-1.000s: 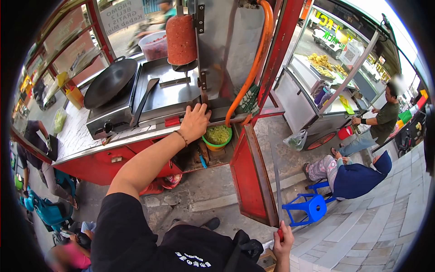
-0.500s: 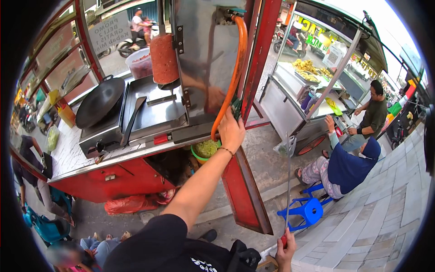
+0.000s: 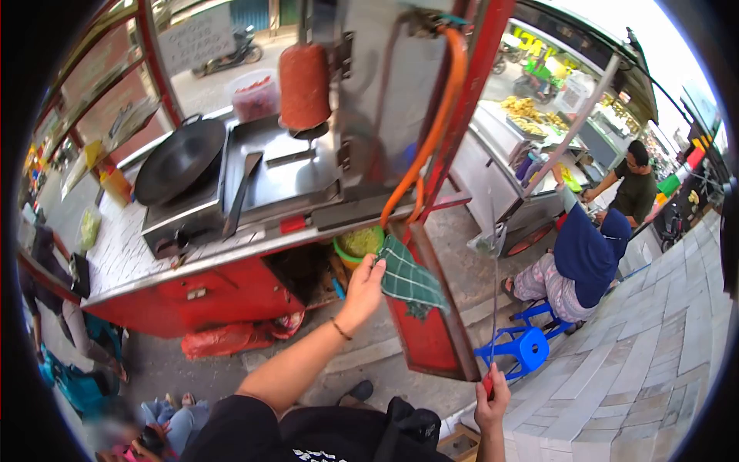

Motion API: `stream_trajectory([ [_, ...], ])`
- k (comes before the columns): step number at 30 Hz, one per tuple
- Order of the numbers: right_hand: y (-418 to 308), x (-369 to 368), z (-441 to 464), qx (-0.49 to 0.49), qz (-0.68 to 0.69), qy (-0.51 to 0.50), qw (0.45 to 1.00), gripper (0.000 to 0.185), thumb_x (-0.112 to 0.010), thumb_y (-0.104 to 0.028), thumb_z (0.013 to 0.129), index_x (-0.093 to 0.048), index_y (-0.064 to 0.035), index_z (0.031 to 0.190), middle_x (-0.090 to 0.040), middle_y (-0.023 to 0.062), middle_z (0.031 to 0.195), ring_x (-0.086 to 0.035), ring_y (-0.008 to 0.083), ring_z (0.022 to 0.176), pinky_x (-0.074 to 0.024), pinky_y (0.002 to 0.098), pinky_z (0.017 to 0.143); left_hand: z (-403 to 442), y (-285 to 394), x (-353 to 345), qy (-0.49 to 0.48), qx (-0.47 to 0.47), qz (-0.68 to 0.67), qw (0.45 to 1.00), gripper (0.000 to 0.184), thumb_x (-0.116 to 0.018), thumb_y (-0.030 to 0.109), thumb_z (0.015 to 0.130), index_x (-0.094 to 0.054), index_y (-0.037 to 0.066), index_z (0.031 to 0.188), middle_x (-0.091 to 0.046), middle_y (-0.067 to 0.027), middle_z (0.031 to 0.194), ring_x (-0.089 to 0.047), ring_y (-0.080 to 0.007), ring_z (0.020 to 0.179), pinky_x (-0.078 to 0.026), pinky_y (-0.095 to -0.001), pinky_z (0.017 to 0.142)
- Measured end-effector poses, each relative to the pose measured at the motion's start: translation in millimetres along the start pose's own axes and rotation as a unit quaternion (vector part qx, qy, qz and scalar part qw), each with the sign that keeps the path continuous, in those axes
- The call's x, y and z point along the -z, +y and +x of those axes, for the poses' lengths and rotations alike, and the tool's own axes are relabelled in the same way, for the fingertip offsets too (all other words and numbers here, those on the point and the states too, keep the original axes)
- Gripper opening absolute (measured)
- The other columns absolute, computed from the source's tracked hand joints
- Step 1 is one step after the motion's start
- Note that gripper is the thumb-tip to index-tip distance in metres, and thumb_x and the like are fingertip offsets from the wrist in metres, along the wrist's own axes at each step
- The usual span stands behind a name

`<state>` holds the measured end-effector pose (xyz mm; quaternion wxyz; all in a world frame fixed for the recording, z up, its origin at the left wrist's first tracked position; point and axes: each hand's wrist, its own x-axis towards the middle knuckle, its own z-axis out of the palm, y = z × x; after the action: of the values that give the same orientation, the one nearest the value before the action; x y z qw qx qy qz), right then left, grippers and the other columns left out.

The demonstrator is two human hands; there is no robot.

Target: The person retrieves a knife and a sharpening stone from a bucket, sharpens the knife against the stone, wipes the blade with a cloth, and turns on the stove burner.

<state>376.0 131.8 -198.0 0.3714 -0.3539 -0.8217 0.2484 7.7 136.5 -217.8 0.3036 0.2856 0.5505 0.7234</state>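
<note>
My left hand (image 3: 362, 292) pinches a green checked cloth (image 3: 413, 279), which hangs to the right of its fingers. The cloth is in front of the opened red cabinet door (image 3: 431, 339). Lower right, my right hand (image 3: 493, 406) grips the red handle of a long thin knife (image 3: 495, 308), its blade pointing up. Behind my left hand, a green tub (image 3: 348, 258) holds shredded pale-green vegetable. An orange hose (image 3: 435, 138) curves down above the cloth. On the cart, a column of reddish meat (image 3: 302, 88) stands on a vertical spit over a metal griddle (image 3: 319, 173).
A black wok (image 3: 181, 162) sits on the burner, with a dark spatula (image 3: 242, 196) beside it. To the right are blue stools (image 3: 527, 350), a seated person (image 3: 577, 262) and another person (image 3: 637, 185) at a food cart. A red bag (image 3: 227, 339) lies under the counter.
My left hand has come down and left from beside the hose, bringing the green cloth with it. My right hand keeps the knife upright. The view has shifted slightly.
</note>
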Motion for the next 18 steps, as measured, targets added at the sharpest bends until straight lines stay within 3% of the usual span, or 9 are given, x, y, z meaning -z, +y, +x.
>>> stream_trajectory([
  [3, -19, -22, -6, 0.042, 0.018, -0.03, 0.999, 0.052, -0.064, 0.004, 0.085, -0.056, 0.0052, 0.136, -0.053, 0.0082, 0.089, -0.052, 0.0185, 0.077, -0.0437, 0.0299, 0.071, -52, 22, 90, -0.005, 0.155, -0.202, 0.967, 0.014, -0.049, 0.02, 0.107, -0.058, 0.011, 0.1, -0.057, 0.0048, 0.089, -0.053, -0.0064, 0.085, -0.045, -0.0248, 0.079],
  [5, -37, -42, -9, 0.017, 0.078, -0.063, 0.995, 0.05, -0.062, 0.005, 0.088, -0.054, 0.0067, 0.138, -0.052, 0.0044, 0.091, -0.049, 0.0129, 0.079, -0.0424, 0.0249, 0.072, -88, 54, 143, 0.02, 0.181, -0.205, 0.962, 0.012, -0.048, 0.02, 0.107, -0.056, 0.013, 0.101, -0.057, 0.0059, 0.09, -0.055, -0.0063, 0.085, -0.045, -0.0242, 0.079],
  [7, -60, -66, -13, 0.053, 0.081, -0.112, 0.989, 0.057, -0.061, 0.007, 0.089, -0.047, 0.006, 0.144, -0.05, 0.0019, 0.093, -0.047, 0.0095, 0.08, -0.0412, 0.0211, 0.074, -121, 87, 188, 0.065, 0.174, -0.201, 0.962, 0.01, -0.048, 0.02, 0.107, -0.055, 0.014, 0.101, -0.057, 0.0064, 0.089, -0.055, -0.0062, 0.084, -0.045, -0.0243, 0.075],
  [9, -84, -95, -24, -0.046, 0.199, -0.099, 0.974, 0.065, -0.06, 0.007, 0.09, -0.039, 0.0037, 0.151, -0.05, 0.0018, 0.093, -0.046, 0.0087, 0.079, -0.0412, 0.0204, 0.075, -146, 105, 233, 0.109, 0.161, -0.199, 0.961, 0.009, -0.048, 0.021, 0.106, -0.054, 0.015, 0.101, -0.056, 0.0069, 0.089, -0.055, -0.0061, 0.082, -0.045, -0.0244, 0.072],
  [10, -103, -104, -24, -0.034, 0.203, -0.136, 0.969, 0.073, -0.06, 0.007, 0.09, -0.028, 0.0015, 0.156, -0.05, 0.0023, 0.096, -0.047, 0.0087, 0.081, -0.0423, 0.0203, 0.076, -158, 108, 253, 0.103, 0.137, -0.225, 0.959, 0.01, -0.049, 0.023, 0.106, -0.054, 0.015, 0.103, -0.057, 0.0066, 0.09, -0.055, -0.0065, 0.08, -0.044, -0.0252, 0.068],
  [12, -135, -129, -24, -0.002, 0.216, -0.161, 0.963, 0.075, -0.06, 0.008, 0.089, -0.026, 0.0014, 0.156, -0.05, 0.0028, 0.098, -0.048, 0.0091, 0.083, -0.0431, 0.0207, 0.076, -180, 119, 287, 0.07, 0.074, -0.289, 0.952, 0.019, -0.047, 0.032, 0.106, -0.056, 0.015, 0.11, -0.06, 0.0043, 0.093, -0.055, -0.0084, 0.076, -0.039, -0.0268, 0.059],
  [15, -167, -154, -29, 0.035, 0.237, -0.215, 0.947, 0.081, -0.058, 0.01, 0.087, -0.02, 0.0005, 0.158, -0.049, 0.0045, 0.106, -0.05, 0.0116, 0.089, -0.0453, 0.0235, 0.081, -211, 137, 341, 0.121, 0.053, -0.419, 0.898, 0.041, -0.043, 0.042, 0.104, -0.061, 0.009, 0.119, -0.069, -0.0063, 0.112, -0.068, -0.0214, 0.094, -0.056, -0.0397, 0.08],
  [17, -193, -175, -38, 0.033, 0.272, -0.242, 0.931, 0.081, -0.056, 0.011, 0.083, -0.023, 0.0031, 0.155, -0.052, 0.0084, 0.108, -0.052, 0.0136, 0.093, -0.0445, 0.0253, 0.084, -233, 95, 374, 0.114, 0.15, -0.43, 0.883, 0.047, -0.045, 0.043, 0.103, -0.063, 0.006, 0.124, -0.069, -0.0112, 0.12, -0.067, -0.0259, 0.109, -0.053, -0.0434, 0.098],
  [18, -198, -186, -44, 0.038, 0.269, -0.262, 0.926, 0.081, -0.054, 0.013, 0.081, -0.022, 0.0032, 0.155, -0.051, 0.0092, 0.111, -0.052, 0.0146, 0.096, -0.0439, 0.0259, 0.088, -247, 70, 376, 0.087, 0.194, -0.49, 0.846, 0.049, -0.047, 0.046, 0.101, -0.063, 0.008, 0.128, -0.07, -0.0091, 0.121, -0.066, -0.025, 0.113, -0.05, -0.0412, 0.102],
])
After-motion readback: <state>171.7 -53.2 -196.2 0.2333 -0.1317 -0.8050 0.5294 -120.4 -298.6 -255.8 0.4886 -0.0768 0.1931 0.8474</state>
